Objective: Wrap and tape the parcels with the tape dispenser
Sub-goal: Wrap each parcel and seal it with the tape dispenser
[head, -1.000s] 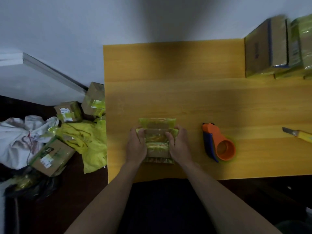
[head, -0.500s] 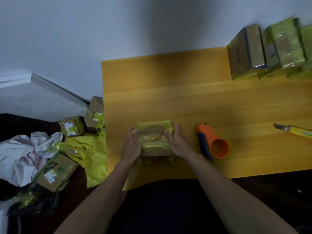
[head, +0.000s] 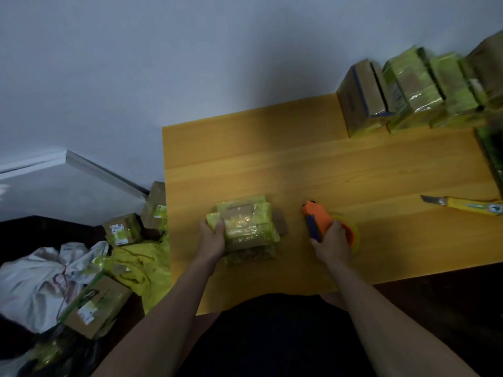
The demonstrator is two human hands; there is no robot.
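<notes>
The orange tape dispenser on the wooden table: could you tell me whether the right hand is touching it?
Touching. The head view shows the right hand with its fingers curled over the orange tape dispenser, gripping it on the table.

Your left hand (head: 211, 238) grips the yellow-taped parcel (head: 248, 228) on the surface (head: 272, 159); just right of that parcel your right hand (head: 334, 242) wraps the orange tape dispenser (head: 317, 221). Well right of the parcel lies a yellow utility knife (head: 468, 205), and far beyond it stand wrapped boxes (head: 408, 88).
</notes>
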